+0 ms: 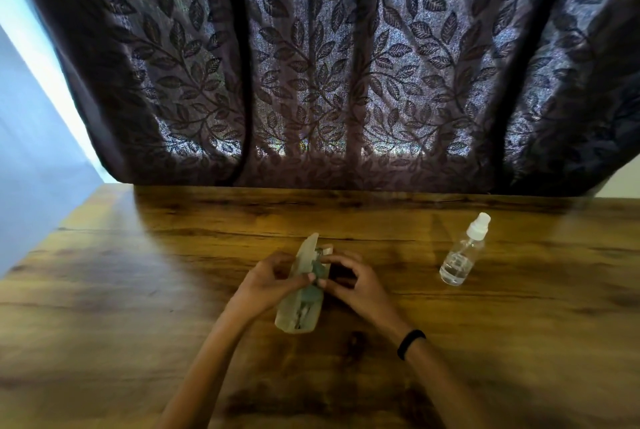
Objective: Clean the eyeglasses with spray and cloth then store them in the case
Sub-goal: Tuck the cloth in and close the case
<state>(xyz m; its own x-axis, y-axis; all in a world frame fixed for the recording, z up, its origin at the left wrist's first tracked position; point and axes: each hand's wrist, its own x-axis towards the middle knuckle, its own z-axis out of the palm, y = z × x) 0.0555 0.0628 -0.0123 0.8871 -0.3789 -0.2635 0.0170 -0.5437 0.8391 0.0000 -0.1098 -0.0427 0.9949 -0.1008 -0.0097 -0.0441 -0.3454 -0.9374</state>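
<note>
A translucent, pale eyeglass case stands tilted on the wooden table at the centre, its lid end pointing away from me. My left hand grips the case from the left side. My right hand meets it from the right, fingers curled, pinching a grey-green cloth at the case's opening. Something dark sits under my right palm; I cannot tell whether it is the eyeglasses. A clear spray bottle with a white nozzle stands apart to the right, with neither hand touching it.
A dark leaf-patterned curtain hangs along the table's far edge. The table's left edge runs diagonally beside a pale wall. A black band circles my right wrist.
</note>
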